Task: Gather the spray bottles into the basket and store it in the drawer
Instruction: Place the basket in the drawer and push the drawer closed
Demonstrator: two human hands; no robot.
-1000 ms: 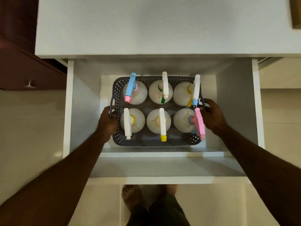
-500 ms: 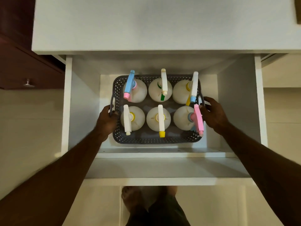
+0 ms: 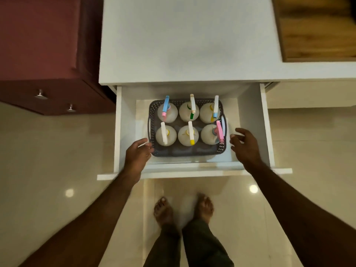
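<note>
A dark grey perforated basket (image 3: pixel 185 151) sits on the floor of the open white drawer (image 3: pixel 252 120). Inside it stand several white spray bottles (image 3: pixel 188 135) in two rows, with blue, white, pink and yellow-tipped trigger heads. My left hand (image 3: pixel 137 153) hovers at the basket's near left corner, fingers loosely spread, holding nothing. My right hand (image 3: pixel 243 146) hangs to the right of the basket, apart from it, fingers relaxed and empty. Both basket handles are free.
The white cabinet top (image 3: pixel 188 39) overhangs the back of the drawer. A dark red cabinet (image 3: pixel 38 54) with metal knobs stands at the left. A wooden surface (image 3: pixel 316 27) lies at the top right. My bare feet (image 3: pixel 183 209) stand on the tiled floor before the drawer front (image 3: pixel 192 173).
Both hands have let go of the basket handles and drawn back toward me. The basket stays in the drawer. The camera has risen, so the view is wider.
</note>
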